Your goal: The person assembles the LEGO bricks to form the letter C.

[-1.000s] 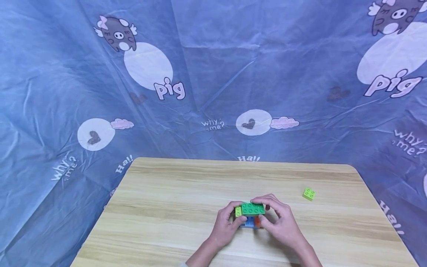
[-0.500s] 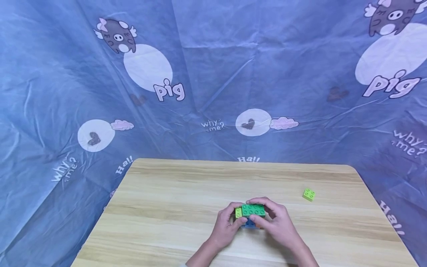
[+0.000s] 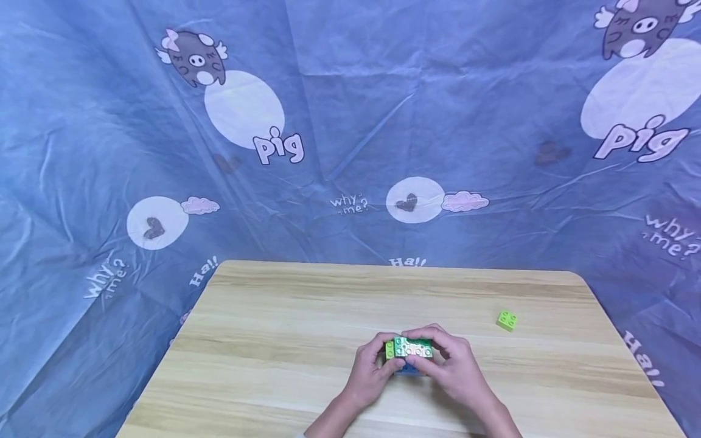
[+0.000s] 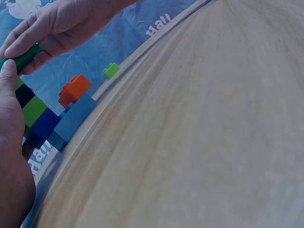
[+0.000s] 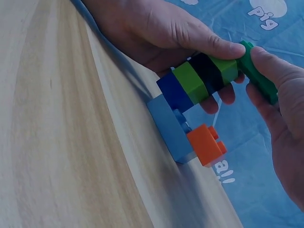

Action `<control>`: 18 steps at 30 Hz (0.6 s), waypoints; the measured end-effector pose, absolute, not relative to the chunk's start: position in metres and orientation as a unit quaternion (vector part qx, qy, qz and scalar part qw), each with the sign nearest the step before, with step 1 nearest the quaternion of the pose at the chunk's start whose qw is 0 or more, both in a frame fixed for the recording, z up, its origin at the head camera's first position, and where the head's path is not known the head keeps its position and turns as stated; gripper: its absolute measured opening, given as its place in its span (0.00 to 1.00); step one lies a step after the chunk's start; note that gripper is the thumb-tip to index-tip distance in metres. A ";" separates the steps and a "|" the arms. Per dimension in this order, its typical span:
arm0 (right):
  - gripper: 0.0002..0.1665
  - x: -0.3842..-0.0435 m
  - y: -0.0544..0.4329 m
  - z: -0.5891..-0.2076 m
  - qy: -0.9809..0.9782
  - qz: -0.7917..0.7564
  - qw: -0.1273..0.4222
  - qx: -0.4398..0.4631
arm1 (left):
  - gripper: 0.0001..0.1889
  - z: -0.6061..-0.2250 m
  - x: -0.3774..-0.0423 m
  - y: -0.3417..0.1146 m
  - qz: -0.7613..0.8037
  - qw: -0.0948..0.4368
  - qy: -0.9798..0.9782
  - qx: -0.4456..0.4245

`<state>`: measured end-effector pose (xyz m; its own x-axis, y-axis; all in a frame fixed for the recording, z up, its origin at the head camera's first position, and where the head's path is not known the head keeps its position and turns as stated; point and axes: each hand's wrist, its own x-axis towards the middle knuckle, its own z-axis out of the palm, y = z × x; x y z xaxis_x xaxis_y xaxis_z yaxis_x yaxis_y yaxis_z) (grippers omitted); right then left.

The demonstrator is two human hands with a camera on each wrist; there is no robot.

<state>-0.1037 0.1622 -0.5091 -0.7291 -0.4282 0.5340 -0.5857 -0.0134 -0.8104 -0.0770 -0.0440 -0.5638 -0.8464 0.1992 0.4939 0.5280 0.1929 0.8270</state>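
Note:
A tower of toy building bricks rises from one end of a long light-blue brick (image 5: pixel 168 130). Upward it runs dark blue (image 5: pixel 175 94), lime (image 5: pixel 190 81), black (image 5: pixel 205 71) and lime again. My left hand (image 3: pixel 368 368) grips this tower, thumb at the top lime brick (image 5: pixel 228 68) and fingers behind. Between the thumb and fingers of my right hand (image 3: pixel 457 362) is a long green brick (image 3: pixel 413 348), lying across the tower's top with its end over the lime brick. An orange brick (image 5: pixel 204 145) sits on the base's other end, beneath the green one.
A loose lime brick (image 3: pixel 507 320) lies on the wooden table (image 3: pixel 285 340), back and right of my hands. Behind the table hangs a blue cloth (image 3: pixel 350 121) printed with pigs and words.
My right hand has slid left along the green brick, its thumb coming close to the left thumb. The green brick has shifted very slightly left. My left hand stays in place.

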 end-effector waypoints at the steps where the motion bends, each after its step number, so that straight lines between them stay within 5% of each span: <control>1: 0.26 -0.104 0.162 -0.509 -0.700 0.610 0.066 0.364 | 0.19 -0.564 -0.077 -0.044 -0.589 0.140 -0.759 -0.239; 18: 0.27 -0.102 0.164 -0.504 -0.754 0.549 0.095 0.349 | 0.22 -0.562 -0.077 -0.043 -0.589 0.151 -0.755 -0.245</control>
<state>-0.1022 0.1641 -0.5038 -0.7377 -0.4221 0.5269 -0.6311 0.1539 -0.7603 -0.0772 -0.0434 -0.5624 -0.8342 0.1918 0.5170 0.5481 0.1855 0.8156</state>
